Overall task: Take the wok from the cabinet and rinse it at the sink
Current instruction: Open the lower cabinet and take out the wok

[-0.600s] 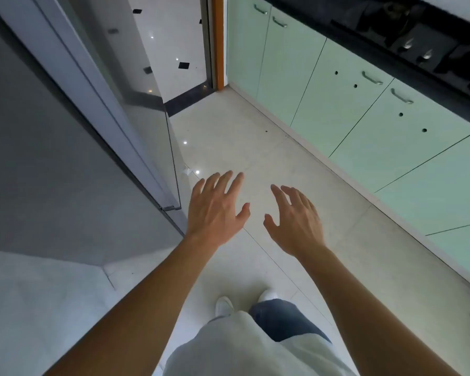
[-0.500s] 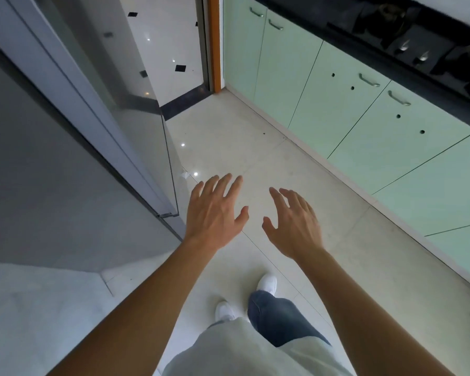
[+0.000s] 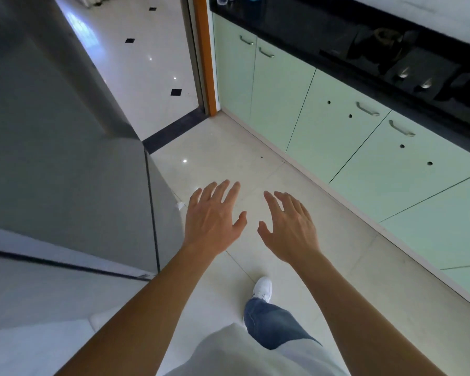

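Observation:
My left hand (image 3: 213, 215) and my right hand (image 3: 289, 226) are stretched out in front of me above the pale tiled floor, palms down, fingers spread, holding nothing. A row of mint-green cabinets (image 3: 334, 126) with metal handles runs along the right wall under a black countertop (image 3: 364, 47); all their doors are shut. No wok and no sink are in view.
A grey refrigerator (image 3: 65, 158) stands close on my left. Ahead, an orange-framed doorway (image 3: 205, 55) leads to a glossy white floor with small black tiles. My right foot in a white shoe (image 3: 262, 289) is stepped forward. A black hob (image 3: 418, 69) sits in the countertop.
I have stepped forward with my right foot, and the view has shifted toward the doorway. Both hands stay open and spread in front of me.

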A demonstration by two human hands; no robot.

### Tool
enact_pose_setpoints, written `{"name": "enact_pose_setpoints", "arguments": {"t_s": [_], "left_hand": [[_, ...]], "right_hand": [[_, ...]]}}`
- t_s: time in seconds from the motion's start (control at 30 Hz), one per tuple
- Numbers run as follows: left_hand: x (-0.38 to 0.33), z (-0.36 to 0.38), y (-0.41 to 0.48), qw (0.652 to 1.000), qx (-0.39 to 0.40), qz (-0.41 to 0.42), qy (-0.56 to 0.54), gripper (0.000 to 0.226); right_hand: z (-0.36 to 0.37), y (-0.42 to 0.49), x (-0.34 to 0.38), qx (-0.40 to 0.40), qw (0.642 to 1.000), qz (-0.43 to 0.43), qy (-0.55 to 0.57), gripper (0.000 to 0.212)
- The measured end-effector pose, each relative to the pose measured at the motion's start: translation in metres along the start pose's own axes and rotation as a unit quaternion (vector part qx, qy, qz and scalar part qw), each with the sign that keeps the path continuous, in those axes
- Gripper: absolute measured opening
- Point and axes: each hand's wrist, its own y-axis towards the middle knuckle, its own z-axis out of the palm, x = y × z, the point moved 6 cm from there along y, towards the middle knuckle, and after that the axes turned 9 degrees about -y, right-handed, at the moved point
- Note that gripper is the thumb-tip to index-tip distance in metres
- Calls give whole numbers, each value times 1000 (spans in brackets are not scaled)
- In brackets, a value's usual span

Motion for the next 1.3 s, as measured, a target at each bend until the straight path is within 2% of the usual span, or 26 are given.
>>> {"name": "enact_pose_setpoints", "arguments": {"t_s": [0.33, 0.6, 0.87, 1.3], "left_hand": [[-39, 11, 128, 1000, -12, -24, -14, 64], [-26, 14, 184, 999, 2, -52, -8, 66], [20, 19, 262, 997, 9, -72, -17, 66], [163, -20, 457, 995, -7, -84, -45, 66]], "right_hand": [[-7, 124, -78, -1, 1000, -20, 3, 64], [3, 189, -95, 19, 999, -29, 15, 66], [18, 273, -80, 32, 999, -35, 6, 65], [5, 499, -13, 36, 999, -23, -2, 64]]}}
